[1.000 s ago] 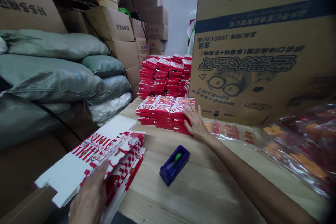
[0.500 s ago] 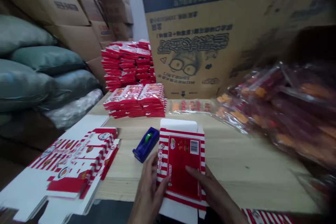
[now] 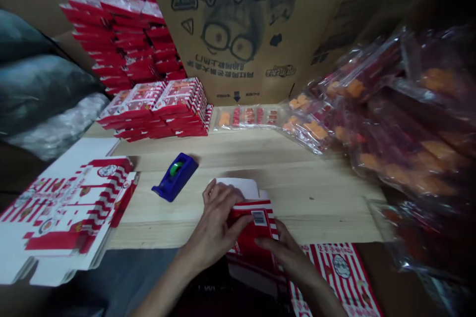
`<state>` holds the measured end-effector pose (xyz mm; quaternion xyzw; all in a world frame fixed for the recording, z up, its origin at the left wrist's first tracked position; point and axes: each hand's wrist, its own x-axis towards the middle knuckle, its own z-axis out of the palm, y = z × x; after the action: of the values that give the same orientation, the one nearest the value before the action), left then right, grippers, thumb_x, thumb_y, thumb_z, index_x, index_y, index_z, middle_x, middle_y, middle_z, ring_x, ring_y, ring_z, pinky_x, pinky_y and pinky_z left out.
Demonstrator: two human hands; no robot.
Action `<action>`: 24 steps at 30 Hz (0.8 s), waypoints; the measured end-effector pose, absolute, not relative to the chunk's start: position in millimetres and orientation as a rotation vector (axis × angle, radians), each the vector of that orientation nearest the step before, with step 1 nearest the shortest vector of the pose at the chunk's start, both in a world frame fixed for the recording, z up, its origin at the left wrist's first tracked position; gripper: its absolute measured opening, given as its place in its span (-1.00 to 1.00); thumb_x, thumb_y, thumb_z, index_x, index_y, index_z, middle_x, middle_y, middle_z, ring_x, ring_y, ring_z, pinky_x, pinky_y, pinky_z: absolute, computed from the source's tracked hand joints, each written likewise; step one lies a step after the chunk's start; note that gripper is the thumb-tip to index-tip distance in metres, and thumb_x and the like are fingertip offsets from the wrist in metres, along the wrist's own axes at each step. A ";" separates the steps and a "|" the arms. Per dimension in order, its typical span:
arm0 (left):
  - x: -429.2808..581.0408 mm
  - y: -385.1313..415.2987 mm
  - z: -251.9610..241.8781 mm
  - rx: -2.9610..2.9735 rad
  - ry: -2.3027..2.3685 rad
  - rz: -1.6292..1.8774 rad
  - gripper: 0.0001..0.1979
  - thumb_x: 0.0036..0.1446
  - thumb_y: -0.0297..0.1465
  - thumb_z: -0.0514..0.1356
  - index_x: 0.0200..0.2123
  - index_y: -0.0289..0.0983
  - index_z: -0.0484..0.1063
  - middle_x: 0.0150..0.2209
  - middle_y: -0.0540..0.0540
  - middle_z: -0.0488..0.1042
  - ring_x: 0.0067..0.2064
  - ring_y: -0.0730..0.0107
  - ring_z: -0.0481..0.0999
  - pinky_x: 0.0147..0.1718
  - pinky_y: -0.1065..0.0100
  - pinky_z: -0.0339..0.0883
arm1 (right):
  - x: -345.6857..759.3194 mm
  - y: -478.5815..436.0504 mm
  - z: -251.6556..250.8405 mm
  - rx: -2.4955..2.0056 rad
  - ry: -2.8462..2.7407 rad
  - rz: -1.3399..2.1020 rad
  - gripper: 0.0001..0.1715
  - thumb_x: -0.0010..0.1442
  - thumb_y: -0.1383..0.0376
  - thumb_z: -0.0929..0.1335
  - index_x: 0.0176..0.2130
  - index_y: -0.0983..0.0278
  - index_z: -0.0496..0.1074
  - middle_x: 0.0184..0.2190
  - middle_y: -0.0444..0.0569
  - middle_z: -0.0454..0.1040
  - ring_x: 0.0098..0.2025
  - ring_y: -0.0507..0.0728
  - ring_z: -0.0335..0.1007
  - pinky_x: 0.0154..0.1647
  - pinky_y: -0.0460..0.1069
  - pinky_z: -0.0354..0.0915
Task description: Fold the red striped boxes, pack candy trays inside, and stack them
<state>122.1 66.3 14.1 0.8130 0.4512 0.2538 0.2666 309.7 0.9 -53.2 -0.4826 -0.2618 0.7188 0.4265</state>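
A red-and-white striped carton (image 3: 251, 230) with a barcode lies at the near edge of the wooden table, its white end flap (image 3: 238, 185) folded up and partly hidden. My left hand (image 3: 217, 220) presses over the carton's upper part, fingers curled around that end. My right hand (image 3: 282, 252) grips its lower right side. A stack of flat carton blanks (image 3: 70, 213) lies to the left of my hands. Nearer the table's far side sits a blue tape dispenser (image 3: 174, 177) with a green roll.
Stacks of red boxes (image 3: 152, 109) stand behind the dispenser, with a taller stack (image 3: 119, 34) beyond them. Bagged orange-and-red snacks (image 3: 394, 114) are piled to the right. A large printed cardboard carton (image 3: 230, 25) stands behind. Another striped blank (image 3: 334, 277) lies below the table edge.
The carton has moved from lying flat under my hands to being folded at its white end, with my left hand now over it. The view has tilted downward and shifted right.
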 end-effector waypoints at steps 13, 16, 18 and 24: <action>71.4 -21.3 -7.2 1.607 1.503 1.068 -0.67 0.42 -0.36 0.12 0.19 -0.07 0.45 0.18 -0.13 0.49 0.21 0.16 0.45 0.20 0.07 0.33 | 286.3 -33.4 -56.1 -1.253 -0.203 1.924 -0.63 -0.12 0.13 0.58 -0.23 0.09 0.68 -0.16 0.06 0.72 -0.05 0.50 0.64 0.03 0.37 0.47; 60.4 -52.2 -12.0 1.476 1.396 0.952 -0.66 0.41 -0.35 0.15 0.19 -0.06 0.47 0.15 -0.11 0.54 0.16 0.18 0.51 0.16 0.12 0.38 | 261.4 -44.6 -68.8 -1.145 -0.187 1.994 -0.52 -0.08 0.00 0.58 -0.17 0.13 0.66 -0.11 0.11 0.71 0.04 0.52 0.61 0.08 0.39 0.46; 57.5 -65.8 -11.9 1.370 1.346 0.994 -0.60 0.31 -0.35 0.27 0.20 -0.06 0.46 0.15 -0.09 0.55 0.14 0.18 0.53 0.16 0.14 0.39 | 244.9 -54.1 -71.3 -1.141 -0.197 1.955 -0.43 -0.09 -0.02 0.60 -0.10 0.18 0.64 -0.09 0.10 0.71 0.06 0.51 0.60 0.10 0.37 0.46; 45.9 -90.0 -5.1 1.091 1.082 0.961 -0.57 0.20 -0.34 0.36 0.14 -0.15 0.51 0.05 -0.12 0.64 -0.01 0.13 0.63 0.03 0.14 0.50 | 223.7 -84.7 -57.1 -1.155 -0.317 1.839 -0.21 -0.06 -0.04 0.62 0.08 0.25 0.55 -0.02 0.13 0.68 0.07 0.48 0.60 0.14 0.34 0.46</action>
<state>45.9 -90.0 -5.1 0.4737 0.4700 0.4174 0.6169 223.7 -84.7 -57.1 -0.4684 -0.1286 0.7459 0.4558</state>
